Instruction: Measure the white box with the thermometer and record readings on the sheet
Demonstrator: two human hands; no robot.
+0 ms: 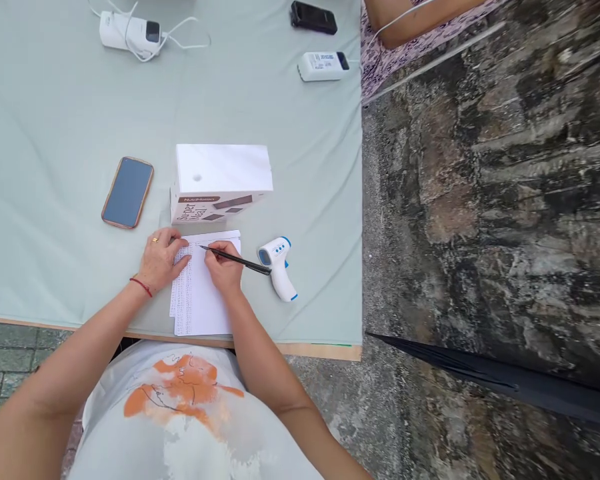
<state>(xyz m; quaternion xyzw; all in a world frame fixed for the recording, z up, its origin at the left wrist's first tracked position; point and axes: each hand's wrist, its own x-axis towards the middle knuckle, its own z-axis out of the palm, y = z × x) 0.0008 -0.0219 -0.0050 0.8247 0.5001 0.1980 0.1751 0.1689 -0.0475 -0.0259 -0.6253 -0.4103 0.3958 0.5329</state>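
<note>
Directly in front of the carton (223,167), on its near side, lie the paper sheets (210,300), stacked slightly out of register, with lower sheets projecting at the left and top edges. Dense rows of small handwriting run down the left part of the top sheet; the marks are too small to read.

Right hand (224,268): positioned on the near side of the carton, fingers closed in a writing grip around the black pen (250,265). The pen tip points left, at the upper part of the top sheet; contact between tip and paper cannot be confirmed. The rear end of the pen extends to the right, close to the thermometer (281,280).

Left hand (161,257): positioned near the carton's front left corner, thumb spread from the loosely bent fingers, fingertips resting on the upper left edge of the sheets. A ring (155,239) and a red bracelet (141,287) are worn on this side.

Surrounding items, relative to the carton:
- Thermometer: near side, to the right, lying on the tablecloth (320,200).
- Smartphone (127,192): left, screen up.
- White device with looped cable (120,30): beyond, to the left.
- White labelled device (321,66) and black device (314,18): beyond, to the right.
</note>
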